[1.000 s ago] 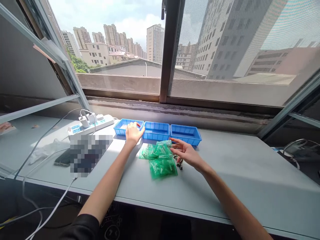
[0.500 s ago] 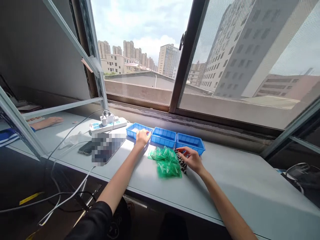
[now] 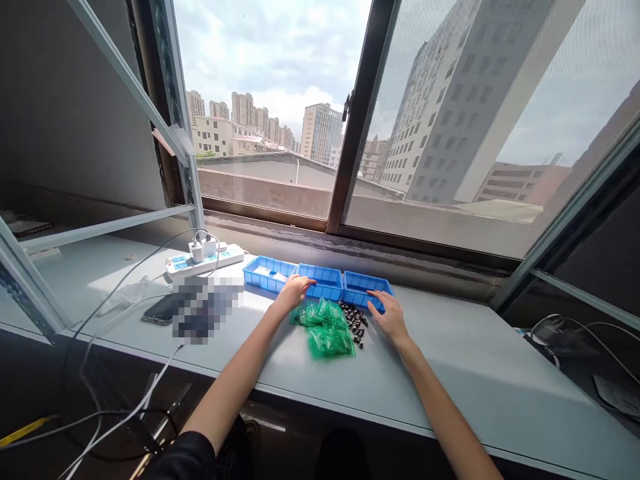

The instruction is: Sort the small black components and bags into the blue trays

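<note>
Three blue plastic bins stand side by side along the back of the table: the left bin (image 3: 260, 280), the middle bin (image 3: 327, 293) and the right bin (image 3: 354, 298). My left hand (image 3: 294, 293) is at the near wall of the middle bin, its fingers stretched out to the right. My right hand (image 3: 391, 319) is at the right bin's front corner, thumb and fingers apart. Small pale items (image 3: 270, 272) lie in the left bin. Between my hands are green plastic bags (image 3: 330, 333) and a pile of small black-and-silver parts (image 3: 354, 323).
On the left are a white power strip (image 3: 205, 262) with plugs, a dark phone (image 3: 163, 309) and a blurred-out device. Crumpled clear plastic (image 3: 125, 293) and cables (image 3: 165, 373) lie nearby. Metal frame posts (image 3: 37, 280) rise at the left, and a window is behind the bins.
My left hand moved right from the left bin to the middle one. My right hand left the small parts for the right bin. The other person's hand at far left is gone from view.
</note>
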### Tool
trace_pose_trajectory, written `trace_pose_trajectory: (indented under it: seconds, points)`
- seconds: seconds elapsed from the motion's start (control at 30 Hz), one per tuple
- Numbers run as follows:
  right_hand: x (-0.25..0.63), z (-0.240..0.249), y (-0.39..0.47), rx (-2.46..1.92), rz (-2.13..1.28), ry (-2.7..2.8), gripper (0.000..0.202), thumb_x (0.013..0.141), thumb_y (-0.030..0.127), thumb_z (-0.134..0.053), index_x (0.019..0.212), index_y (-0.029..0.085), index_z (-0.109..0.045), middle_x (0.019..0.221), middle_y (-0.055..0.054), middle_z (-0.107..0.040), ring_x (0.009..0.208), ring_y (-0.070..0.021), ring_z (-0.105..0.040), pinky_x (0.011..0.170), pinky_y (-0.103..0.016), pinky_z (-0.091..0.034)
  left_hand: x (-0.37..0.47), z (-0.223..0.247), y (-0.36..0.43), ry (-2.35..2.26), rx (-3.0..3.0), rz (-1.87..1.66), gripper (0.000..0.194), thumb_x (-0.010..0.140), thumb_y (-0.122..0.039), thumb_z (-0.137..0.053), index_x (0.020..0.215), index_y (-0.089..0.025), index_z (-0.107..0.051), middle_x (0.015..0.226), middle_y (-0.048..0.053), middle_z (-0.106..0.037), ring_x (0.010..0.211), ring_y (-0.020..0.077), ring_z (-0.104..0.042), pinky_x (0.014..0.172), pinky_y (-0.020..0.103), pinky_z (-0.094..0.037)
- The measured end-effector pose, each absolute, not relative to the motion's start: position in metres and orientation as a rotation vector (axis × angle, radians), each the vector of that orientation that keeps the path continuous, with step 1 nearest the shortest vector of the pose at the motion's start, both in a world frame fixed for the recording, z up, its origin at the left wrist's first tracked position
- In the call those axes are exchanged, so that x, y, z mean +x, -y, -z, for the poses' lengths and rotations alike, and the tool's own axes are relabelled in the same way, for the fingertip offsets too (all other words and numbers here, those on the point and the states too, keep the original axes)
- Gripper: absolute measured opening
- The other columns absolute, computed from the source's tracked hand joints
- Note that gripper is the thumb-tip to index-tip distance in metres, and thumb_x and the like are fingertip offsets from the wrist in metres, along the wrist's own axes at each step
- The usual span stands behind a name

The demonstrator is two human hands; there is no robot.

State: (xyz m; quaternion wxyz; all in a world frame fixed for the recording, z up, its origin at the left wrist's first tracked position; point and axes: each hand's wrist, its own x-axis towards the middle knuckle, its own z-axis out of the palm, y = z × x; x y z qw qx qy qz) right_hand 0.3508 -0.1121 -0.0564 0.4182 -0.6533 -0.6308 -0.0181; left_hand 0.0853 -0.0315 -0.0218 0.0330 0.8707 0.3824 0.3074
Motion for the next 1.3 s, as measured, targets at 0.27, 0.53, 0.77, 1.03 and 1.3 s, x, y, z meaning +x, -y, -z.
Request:
trace_pose_trajectory:
  seconds: [0.27,0.53,0.77,1.03,1.3]
  points:
    - [0.355,0.055,0.11,-1.51,0.026,1.661,0.036,0.077,0.034,-0.044,0.101,0.021,-0.066,0.105,-0.009,-0.066,0.107,-0.0275,-0.053,0.095,-0.045,-0.039,0.089,0.026,0.027,-1.169,2.694,-0.93,0.054,0.058,0.005,-0.038,0.097,-0.022,-0.066,0.101,0.003,-0.068,0.093,0.0183,-0.064,0.106,0.046,-0.035]
    - [0.356,0.055,0.109,-1.477,0.004,1.66,0.034,0.079,0.034,-0.043,0.102,0.021,-0.065,0.107,-0.009,-0.066,0.11,-0.028,-0.051,0.096,-0.046,-0.039,0.088,0.026,0.023,-1.214,2.717,-0.943,0.056,0.057,0.004,-0.038,0.097,-0.023,-0.067,0.108,0.006,-0.066,0.104,0.0214,-0.06,0.107,0.052,-0.031]
    - [0.356,0.055,0.107,-1.46,-0.027,1.65,0.034,0.078,0.032,-0.043,0.102,0.021,-0.065,0.107,-0.009,-0.066,0.11,-0.0272,-0.052,0.098,-0.046,-0.038,0.089,0.027,0.019,-1.247,2.746,-0.92,0.06,0.057,0.005,-0.036,0.1,-0.024,-0.066,0.113,0.006,-0.064,0.109,0.0215,-0.058,0.107,0.055,-0.028]
    - [0.357,0.053,0.108,-1.458,-0.053,1.658,0.035,0.076,0.031,-0.044,0.102,0.019,-0.065,0.106,-0.01,-0.066,0.109,-0.0272,-0.053,0.098,-0.046,-0.038,0.091,0.026,0.02,-1.287,2.728,-0.84,0.066,0.057,0.007,-0.033,0.106,-0.023,-0.065,0.118,0.007,-0.062,0.118,0.0238,-0.051,0.109,0.058,-0.023]
    - [0.347,0.054,0.108,-1.562,0.014,1.499,0.038,0.071,0.027,-0.05,0.106,0.021,-0.064,0.126,-0.011,-0.055,0.122,-0.0311,-0.042,0.098,-0.051,-0.035,0.089,0.003,0.039,-1.378,2.676,-1.036,0.048,0.078,-0.009,-0.042,0.123,-0.021,-0.053,0.129,0.009,-0.053,0.126,0.0259,-0.042,0.11,0.053,-0.024]
